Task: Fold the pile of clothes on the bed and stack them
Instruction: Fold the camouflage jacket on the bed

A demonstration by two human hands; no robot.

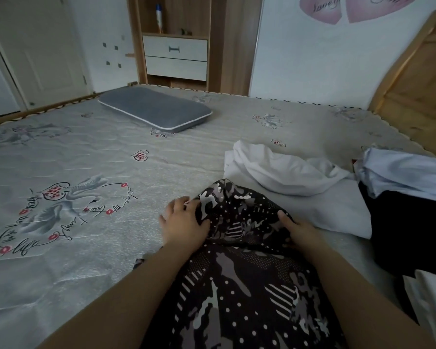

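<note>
Garment: we find a dark patterned garment (pixel 239 268) on the bed (pixel 73 248), between both forearms.
Left hand (pixel 184 222): fingers curled over the garment's far left edge — gripping it.
Right hand (pixel 300 233): thumb on top, the other fingers tucked under the far right edge — pinching the cloth.
Axis: long axis runs away from us toward the white garment (pixel 287 172), just beyond.
Pile: light blue garment (pixel 408 172) and black garment (pixel 410 222) at right.

Both forearms (pixel 126 285) are bare, with no sleeves showing.
</note>
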